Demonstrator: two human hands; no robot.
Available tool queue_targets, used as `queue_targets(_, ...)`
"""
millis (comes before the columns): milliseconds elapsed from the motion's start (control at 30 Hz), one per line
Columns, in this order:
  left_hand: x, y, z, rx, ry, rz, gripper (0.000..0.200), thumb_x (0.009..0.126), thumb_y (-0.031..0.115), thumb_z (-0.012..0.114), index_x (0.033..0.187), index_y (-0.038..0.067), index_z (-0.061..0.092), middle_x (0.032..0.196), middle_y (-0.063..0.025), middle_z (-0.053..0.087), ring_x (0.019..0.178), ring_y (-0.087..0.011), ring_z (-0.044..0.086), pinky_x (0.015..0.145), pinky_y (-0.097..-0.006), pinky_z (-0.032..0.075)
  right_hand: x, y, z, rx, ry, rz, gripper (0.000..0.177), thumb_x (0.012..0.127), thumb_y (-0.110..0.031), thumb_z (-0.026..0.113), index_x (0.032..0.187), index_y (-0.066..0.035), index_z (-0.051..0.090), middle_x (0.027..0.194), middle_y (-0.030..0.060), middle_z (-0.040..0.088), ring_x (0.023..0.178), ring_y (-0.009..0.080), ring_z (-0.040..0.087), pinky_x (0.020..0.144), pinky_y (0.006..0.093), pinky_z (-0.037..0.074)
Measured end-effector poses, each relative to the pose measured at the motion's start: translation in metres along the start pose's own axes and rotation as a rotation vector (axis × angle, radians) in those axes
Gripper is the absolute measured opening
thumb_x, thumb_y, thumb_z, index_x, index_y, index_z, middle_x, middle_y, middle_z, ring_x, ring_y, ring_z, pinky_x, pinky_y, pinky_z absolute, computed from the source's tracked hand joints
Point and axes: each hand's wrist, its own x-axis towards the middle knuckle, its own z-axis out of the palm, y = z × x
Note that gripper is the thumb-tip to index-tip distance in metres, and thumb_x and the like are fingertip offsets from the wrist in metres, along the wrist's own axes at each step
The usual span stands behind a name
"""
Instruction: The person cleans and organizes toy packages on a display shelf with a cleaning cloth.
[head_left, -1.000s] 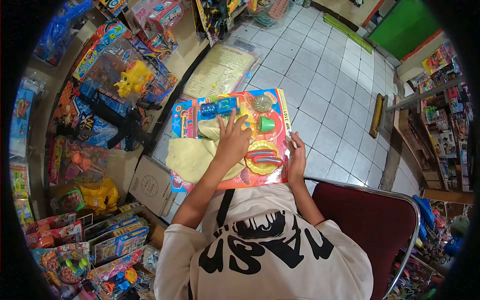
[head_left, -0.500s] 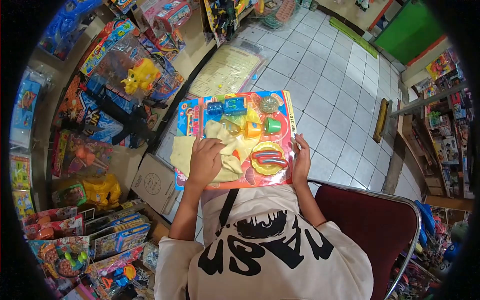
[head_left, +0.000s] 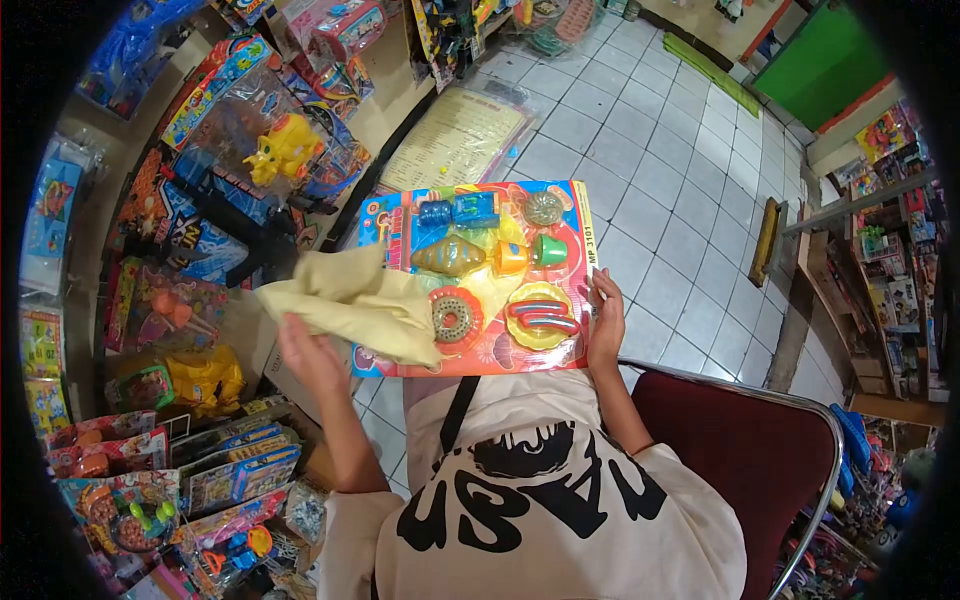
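A carded toy food set [head_left: 408, 262] lies across my lap, its blister holding a croissant-shaped piece, a doughnut [head_left: 457, 319], small yellow and green cups [head_left: 550, 251] and a yellow dish with a hot dog [head_left: 543, 315]. My right hand [head_left: 606, 325] grips the card's right edge. Off the card's left side, my left hand [head_left: 315, 357], a little blurred, holds a pale yellow cloth [head_left: 350, 300] by its near left part. The cloth is bunched and partly lifted, and covers the card's lower left corner.
Packaged toys [head_left: 285, 150] hang on the left wall, and more packs [head_left: 235, 470] stand in a box below. A dark red chair [head_left: 710, 470] is at my right. White floor tiles [head_left: 640, 150] stretch ahead; shelves [head_left: 870, 290] line the right side.
My left hand has swept left with the cloth, from the middle of the card to beyond its left edge. The doughnut and croissant-shaped piece are now uncovered. My right hand stays at the right edge.
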Motion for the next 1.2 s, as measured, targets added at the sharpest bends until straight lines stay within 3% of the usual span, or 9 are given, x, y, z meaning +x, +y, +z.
queue_targets(133,0.012,0.073,0.008,-0.165,0.073,0.175,0.055,0.098,0.038,0.041,0.14,0.004,0.029,0.139,-0.0151,0.039,0.123,-0.0302,0.044,0.103,-0.0429,0.038,0.0,-0.001,0.001,-0.003,-0.006,-0.001,0.045,0.101,-0.029,0.027,0.123,0.005,0.046,0.136,0.0199,0.039,0.138,0.031,0.021,0.111,0.0413,0.024)
queue_targets(333,0.01,0.103,0.025,-0.129,0.145,0.357,0.044,0.098,0.032,0.043,0.131,0.003,0.042,0.13,-0.0151,0.049,0.115,-0.0292,0.051,0.097,-0.0423,0.042,0.0,-0.003,0.001,-0.009,-0.015,0.002,0.045,0.101,-0.028,0.027,0.122,0.005,0.046,0.135,0.0198,0.039,0.138,0.031,0.022,0.111,0.0413,0.024)
queue_targets(433,0.005,0.042,0.013,0.492,-0.504,0.377,0.037,0.092,0.021,0.05,0.125,0.002,0.051,0.126,-0.0168,0.053,0.116,-0.0269,0.051,0.096,-0.0394,0.041,0.001,-0.003,0.001,-0.011,-0.023,0.002,0.045,0.101,-0.028,0.027,0.122,0.005,0.047,0.135,0.0197,0.039,0.138,0.031,0.022,0.111,0.0413,0.023)
queue_targets(500,-0.013,0.022,0.032,0.799,-0.944,0.489,0.042,0.091,0.028,0.054,0.129,0.011,0.052,0.135,-0.0133,0.048,0.129,-0.0295,0.039,0.103,-0.0447,0.032,0.001,-0.003,0.0,-0.014,-0.023,0.001,0.045,0.101,-0.028,0.027,0.122,0.005,0.047,0.135,0.0197,0.04,0.138,0.0311,0.022,0.111,0.0413,0.023)
queue_targets(567,-0.024,-0.006,0.058,1.076,-1.402,0.854,0.043,0.089,0.039,0.053,0.129,0.021,0.054,0.14,-0.0086,0.043,0.134,-0.0304,0.031,0.108,-0.0485,0.023,0.001,-0.003,0.0,-0.018,-0.028,-0.001,0.045,0.101,-0.028,0.027,0.122,0.005,0.047,0.135,0.0196,0.04,0.138,0.0311,0.022,0.111,0.0413,0.023)
queue_targets(667,-0.05,-0.055,0.049,1.212,-1.507,0.822,0.043,0.086,0.041,0.055,0.127,0.028,0.055,0.143,-0.0061,0.039,0.134,-0.0299,0.03,0.106,-0.0511,0.024,0.002,-0.003,-0.001,-0.021,-0.036,0.001,0.045,0.101,-0.028,0.027,0.121,0.005,0.047,0.135,0.0196,0.04,0.138,0.0311,0.022,0.111,0.0412,0.023)
queue_targets(867,-0.03,-0.068,0.038,1.018,-1.408,0.7,0.032,0.089,0.024,0.055,0.119,0.014,0.059,0.134,-0.0102,0.047,0.123,-0.0292,0.043,0.101,-0.0424,0.034,-0.001,-0.003,0.0,-0.028,-0.053,-0.003,0.045,0.101,-0.028,0.026,0.121,0.005,0.048,0.134,0.0194,0.041,0.138,0.0311,0.023,0.111,0.0412,0.023)
queue_targets(1000,-0.006,-0.069,0.029,0.806,-1.173,0.26,0.023,0.09,0.012,0.053,0.107,-0.002,0.06,0.109,-0.0151,0.059,0.106,-0.0314,0.053,0.091,-0.0318,0.041,0.0,-0.006,0.002,-0.021,-0.047,0.005,0.043,0.101,-0.027,0.027,0.12,0.005,0.049,0.133,0.0191,0.041,0.138,0.0309,0.023,0.112,0.0413,0.023)
queue_targets(1200,0.001,-0.042,0.055,0.445,-0.846,-0.108,0.032,0.098,0.022,0.045,0.119,-0.001,0.055,0.114,-0.008,0.058,0.106,-0.0142,0.052,0.092,-0.0262,0.039,-0.002,0.001,0.001,-0.017,-0.03,-0.015,0.042,0.101,-0.025,0.028,0.118,0.006,0.05,0.132,0.0183,0.043,0.138,0.0309,0.023,0.113,0.0414,0.02)
